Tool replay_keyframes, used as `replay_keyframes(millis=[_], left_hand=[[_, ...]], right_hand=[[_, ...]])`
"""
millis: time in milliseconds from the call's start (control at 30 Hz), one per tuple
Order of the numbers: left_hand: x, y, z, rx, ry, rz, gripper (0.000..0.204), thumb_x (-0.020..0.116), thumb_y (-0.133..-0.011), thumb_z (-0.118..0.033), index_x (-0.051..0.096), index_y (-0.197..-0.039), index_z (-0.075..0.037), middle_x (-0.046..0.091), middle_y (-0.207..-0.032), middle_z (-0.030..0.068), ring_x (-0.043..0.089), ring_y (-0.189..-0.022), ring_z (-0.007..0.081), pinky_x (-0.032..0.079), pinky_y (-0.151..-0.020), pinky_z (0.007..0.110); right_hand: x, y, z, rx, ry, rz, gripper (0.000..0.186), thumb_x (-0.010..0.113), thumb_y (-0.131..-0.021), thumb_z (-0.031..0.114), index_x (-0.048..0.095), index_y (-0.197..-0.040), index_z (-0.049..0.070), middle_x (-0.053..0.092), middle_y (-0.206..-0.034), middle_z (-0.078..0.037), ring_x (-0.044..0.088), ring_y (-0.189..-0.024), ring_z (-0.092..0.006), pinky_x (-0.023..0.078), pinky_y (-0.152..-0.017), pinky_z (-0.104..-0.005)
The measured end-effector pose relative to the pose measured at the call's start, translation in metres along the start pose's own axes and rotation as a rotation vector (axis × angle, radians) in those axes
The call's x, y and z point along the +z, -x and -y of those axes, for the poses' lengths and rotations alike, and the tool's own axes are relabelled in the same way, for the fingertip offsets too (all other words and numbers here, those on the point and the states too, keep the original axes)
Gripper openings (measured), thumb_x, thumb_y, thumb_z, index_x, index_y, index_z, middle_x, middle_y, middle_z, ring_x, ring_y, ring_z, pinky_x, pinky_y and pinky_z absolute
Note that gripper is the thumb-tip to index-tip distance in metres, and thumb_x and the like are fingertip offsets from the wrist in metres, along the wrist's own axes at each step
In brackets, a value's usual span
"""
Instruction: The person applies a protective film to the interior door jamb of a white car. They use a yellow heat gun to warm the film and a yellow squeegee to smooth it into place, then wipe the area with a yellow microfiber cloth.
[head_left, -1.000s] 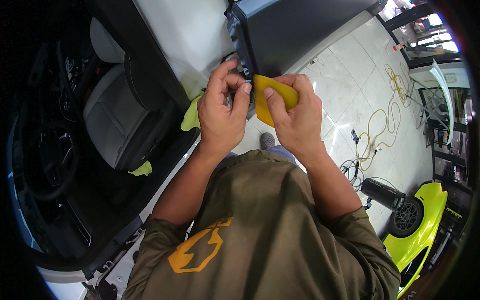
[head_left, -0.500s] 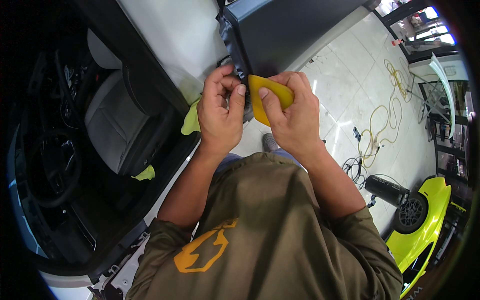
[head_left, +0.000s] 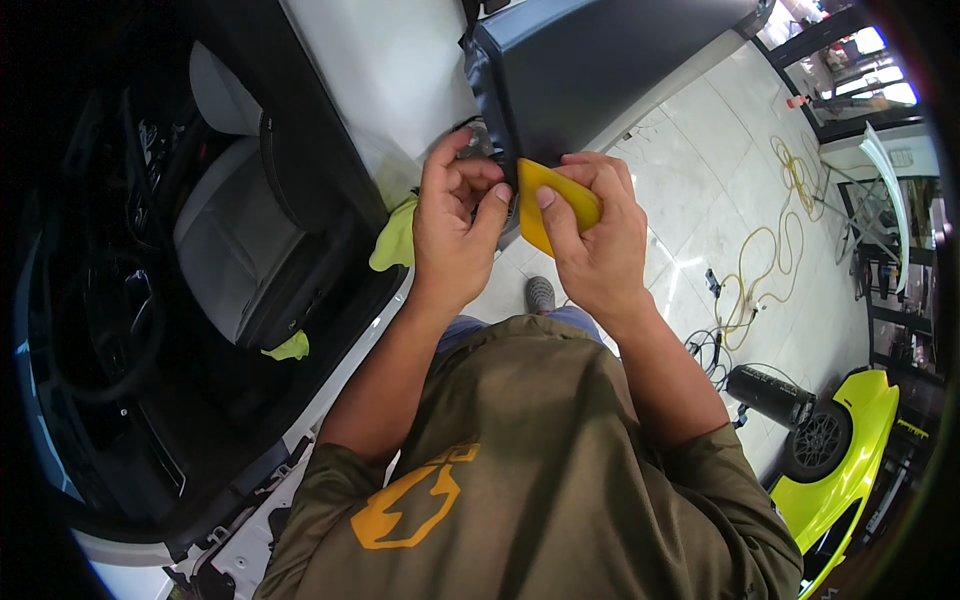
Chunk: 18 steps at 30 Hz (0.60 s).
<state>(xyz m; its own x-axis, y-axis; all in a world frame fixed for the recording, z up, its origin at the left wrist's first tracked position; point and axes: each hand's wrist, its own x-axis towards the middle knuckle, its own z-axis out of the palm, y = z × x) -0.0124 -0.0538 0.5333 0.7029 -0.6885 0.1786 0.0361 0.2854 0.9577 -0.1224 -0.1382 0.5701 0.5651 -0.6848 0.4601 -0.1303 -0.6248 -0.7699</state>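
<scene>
one dark panel (head_left: 600, 75) overhangs white tiles (head_left: 690, 205); right hand (head_left: 603, 235) grips yellow scraper (head_left: 534, 216), left hand's (head_left: 450, 245) grip unclear.

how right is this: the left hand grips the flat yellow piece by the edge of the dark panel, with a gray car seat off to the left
The hand is wrong: the head view shows the right hand gripping the flat yellow piece by the edge of the dark panel, with a gray car seat off to the left.
</scene>
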Motion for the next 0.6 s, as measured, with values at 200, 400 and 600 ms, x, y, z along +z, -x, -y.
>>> replay_keyframes(millis=[200, 400, 600], left_hand=[[-0.007, -0.004, -0.003, -0.062, -0.065, 0.08, 0.051, 0.056, -0.089, 0.005, 0.036, -0.136, -0.001, 0.058, -0.092, 0.0041, 0.055, -0.088, 0.0086, 0.045, -0.079, 0.023], [-0.01, -0.008, -0.001, -0.061, 0.032, 0.084, 0.047, 0.055, -0.089, 0.005, 0.039, -0.133, 0.0, 0.057, -0.092, 0.0039, 0.054, -0.086, 0.0083, 0.044, -0.079, 0.022], [-0.01, -0.012, 0.006, -0.089, 0.091, 0.117, 0.044, 0.056, -0.089, 0.006, 0.041, -0.13, 0.0, 0.057, -0.094, 0.0043, 0.054, -0.086, 0.0084, 0.044, -0.079, 0.022]], right_hand=[[0.0, -0.001, -0.001, 0.0, 0.03, 0.02, 0.016, 0.067, -0.081, 0.007, 0.062, -0.093, -0.003, 0.062, -0.095, -0.02, 0.06, -0.096, -0.0325, 0.048, -0.082, -0.0387], [0.0, -0.003, 0.0, -0.01, 0.023, 0.016, 0.016, 0.067, -0.08, 0.008, 0.061, -0.092, -0.003, 0.062, -0.092, -0.02, 0.058, -0.095, -0.0338, 0.047, -0.08, -0.0405], [0.003, -0.004, 0.004, 0.028, 0.039, 0.008, 0.019, 0.067, -0.08, 0.008, 0.062, -0.094, -0.003, 0.062, -0.092, -0.02, 0.058, -0.094, -0.0338, 0.047, -0.081, -0.0404]])
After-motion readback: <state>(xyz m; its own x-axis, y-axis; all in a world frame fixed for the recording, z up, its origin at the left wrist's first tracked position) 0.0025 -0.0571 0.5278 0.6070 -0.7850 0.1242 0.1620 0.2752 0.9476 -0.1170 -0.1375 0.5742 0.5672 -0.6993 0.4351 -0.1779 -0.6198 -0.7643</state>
